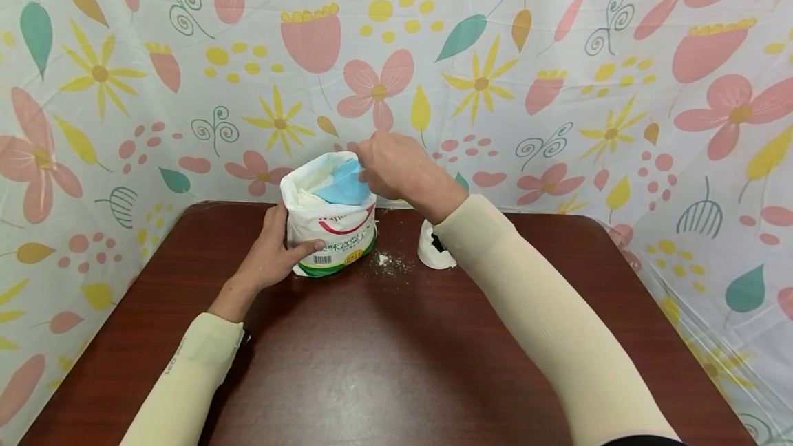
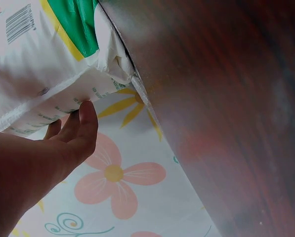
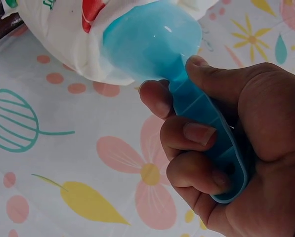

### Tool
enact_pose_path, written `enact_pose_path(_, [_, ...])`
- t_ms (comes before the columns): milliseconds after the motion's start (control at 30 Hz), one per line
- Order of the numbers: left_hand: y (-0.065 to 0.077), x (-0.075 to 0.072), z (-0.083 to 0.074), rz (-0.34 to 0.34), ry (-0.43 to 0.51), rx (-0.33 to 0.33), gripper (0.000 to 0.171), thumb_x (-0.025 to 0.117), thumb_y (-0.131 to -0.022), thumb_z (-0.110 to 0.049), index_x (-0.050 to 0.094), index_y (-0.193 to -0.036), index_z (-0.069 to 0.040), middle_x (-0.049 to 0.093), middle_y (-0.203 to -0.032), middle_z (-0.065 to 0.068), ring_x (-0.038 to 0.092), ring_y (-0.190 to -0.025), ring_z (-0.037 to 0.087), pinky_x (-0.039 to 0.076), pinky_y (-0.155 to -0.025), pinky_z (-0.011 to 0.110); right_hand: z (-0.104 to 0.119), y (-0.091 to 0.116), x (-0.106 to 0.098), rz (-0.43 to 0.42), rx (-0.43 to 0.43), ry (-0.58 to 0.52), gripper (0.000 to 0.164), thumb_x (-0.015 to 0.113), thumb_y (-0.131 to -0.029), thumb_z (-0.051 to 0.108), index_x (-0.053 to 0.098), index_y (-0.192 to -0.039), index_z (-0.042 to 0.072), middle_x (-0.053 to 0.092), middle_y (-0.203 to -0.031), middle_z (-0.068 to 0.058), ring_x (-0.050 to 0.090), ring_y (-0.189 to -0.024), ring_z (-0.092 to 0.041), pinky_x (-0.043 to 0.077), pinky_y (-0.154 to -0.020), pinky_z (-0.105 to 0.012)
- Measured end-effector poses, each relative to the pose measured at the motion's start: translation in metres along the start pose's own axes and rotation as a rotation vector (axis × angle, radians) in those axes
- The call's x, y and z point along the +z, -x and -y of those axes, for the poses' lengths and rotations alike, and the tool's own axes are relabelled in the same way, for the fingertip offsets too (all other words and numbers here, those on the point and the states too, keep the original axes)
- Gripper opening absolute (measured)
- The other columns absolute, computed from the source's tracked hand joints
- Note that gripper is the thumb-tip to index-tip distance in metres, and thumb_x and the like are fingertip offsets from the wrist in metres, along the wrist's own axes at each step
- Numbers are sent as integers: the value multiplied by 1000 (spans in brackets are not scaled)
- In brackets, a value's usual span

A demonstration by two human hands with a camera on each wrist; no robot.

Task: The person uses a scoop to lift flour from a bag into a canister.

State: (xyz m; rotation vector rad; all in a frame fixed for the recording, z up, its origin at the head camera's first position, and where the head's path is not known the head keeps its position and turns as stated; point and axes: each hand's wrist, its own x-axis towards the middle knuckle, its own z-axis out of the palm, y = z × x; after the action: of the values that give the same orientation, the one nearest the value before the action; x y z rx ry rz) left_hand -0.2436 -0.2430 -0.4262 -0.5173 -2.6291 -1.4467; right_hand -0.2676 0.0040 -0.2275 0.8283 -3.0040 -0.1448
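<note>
A white and green flour bag [image 1: 331, 236] stands with its top spread, white powder inside. My left hand [image 1: 272, 250] holds its left side, thumb across the printed front. In the left wrist view the fingers [image 2: 88, 123] of that hand lie against the bag's side. My right hand [image 1: 390, 165] is over the bag's right rim and grips the handle of a blue scoop [image 3: 154, 42]. The scoop's bowl is inside the bag's mouth, by the powder. In the right wrist view, my fingers curl round the handle.
To the right of the bag stands a white round container [image 1: 434, 253], partly hidden by my right forearm. Spilled powder [image 1: 384, 261] dots the dark wooden table [image 1: 372, 363] between them. A flowered cloth [image 1: 483, 88] hangs close behind the table's back edge.
</note>
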Motion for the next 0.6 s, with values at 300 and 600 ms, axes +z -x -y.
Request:
enact_pose_path(300, [1,1,0,-2,-6,17,101,85,-93,-35,17,-167,-34,32,-150,9,29,-141,26,38,-113,64,-1,0,5,-17,-5,-14,48,70,-104,26,60,-150,17,73,-112,-12,71,-101,-29,59,-81,-45])
enact_pose_path(600, [1,0,0,4,-3,9,101,83,-94,-35,14,-168,-31,31,-149,13,29,-142,32,35,-114,68,-1,0,7,-33,-15,-19,42,70,-103,27,61,-143,15,73,-110,-11,71,-102,-30,59,-83,-46])
